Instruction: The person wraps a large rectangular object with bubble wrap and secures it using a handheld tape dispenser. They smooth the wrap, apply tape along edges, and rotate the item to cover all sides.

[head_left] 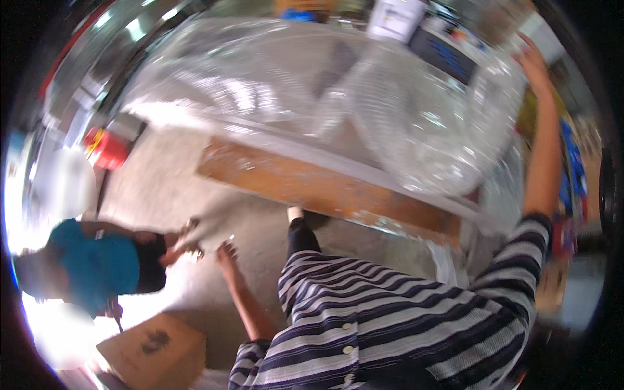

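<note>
A wide sheet of clear bubble wrap (416, 117) lies over the table, bunched into a thick fold toward the right. My right hand (534, 65) reaches far out to the upper right, beside the edge of that fold. Its fingers look stretched and apart; whether they touch the wrap is hard to tell. Down over the floor, left of my leg, hangs my left hand (228, 258). Its fingers are loosely extended, and I see nothing held in them. The picture is somewhat blurred.
A worn orange-brown board (292, 182) runs along the table's near side. On the left stand a person in a blue shirt (107, 263), a red container (109, 151) and a cardboard box (156, 351). A white container (395, 19) and a dark box (443, 53) sit at the far side.
</note>
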Tool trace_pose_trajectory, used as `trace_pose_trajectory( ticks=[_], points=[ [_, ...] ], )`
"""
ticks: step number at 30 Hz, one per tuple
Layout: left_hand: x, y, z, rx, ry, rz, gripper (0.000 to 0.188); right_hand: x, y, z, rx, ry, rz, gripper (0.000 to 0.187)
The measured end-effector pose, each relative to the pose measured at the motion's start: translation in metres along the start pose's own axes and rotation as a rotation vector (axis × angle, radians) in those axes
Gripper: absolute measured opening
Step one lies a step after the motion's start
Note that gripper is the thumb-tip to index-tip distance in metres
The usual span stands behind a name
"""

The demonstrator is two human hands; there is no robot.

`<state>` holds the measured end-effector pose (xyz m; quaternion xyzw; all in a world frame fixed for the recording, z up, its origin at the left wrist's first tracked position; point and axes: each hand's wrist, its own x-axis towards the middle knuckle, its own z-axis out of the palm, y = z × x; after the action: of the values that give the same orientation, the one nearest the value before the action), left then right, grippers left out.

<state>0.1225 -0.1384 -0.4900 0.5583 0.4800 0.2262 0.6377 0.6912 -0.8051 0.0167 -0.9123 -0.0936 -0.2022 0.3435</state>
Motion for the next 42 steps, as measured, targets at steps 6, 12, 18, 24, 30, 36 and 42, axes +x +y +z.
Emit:
trace_pose_trajectory(
  ticks=[6, 12, 18, 24, 30, 36, 42],
  points=[
    [-0.053, 0.087, 0.082, 0.061, -0.143, 0.144, 0.042, -0.078, 0.056, -0.14, 0.007, 0.139, 0.247, 0.044],
    [-0.178, 0.144, 0.223, -0.011, -0.636, 0.204, 0.057, -0.1, 0.157, -0.189, 0.293, 0.14, 0.27, 0.035],
    [-0.313, 0.099, 0.326, 0.067, -0.833, 0.328, 0.065, -0.108, 0.222, -0.205, 0.323, 0.023, 0.325, 0.039],
    [-0.47, 0.069, 0.422, 0.566, -0.468, 0.867, 0.088, -0.07, 0.286, -0.182, 0.702, -0.21, 0.387, 0.04],
    [-0.53, 0.051, 0.534, 0.597, -0.14, 0.821, 0.064, -0.025, 0.31, -0.157, 1.031, -0.311, 0.197, 0.032],
    [-0.56, 0.104, 0.594, -0.476, 0.043, 0.28, 0.03, 0.027, 0.334, -0.115, 1.228, -0.495, 0.203, 0.022],
    [-0.597, 0.163, 0.547, -0.487, 0.109, 0.278, 0.031, 0.079, 0.351, -0.103, 1.3, -0.567, 0.165, 0.045]
  ],
)
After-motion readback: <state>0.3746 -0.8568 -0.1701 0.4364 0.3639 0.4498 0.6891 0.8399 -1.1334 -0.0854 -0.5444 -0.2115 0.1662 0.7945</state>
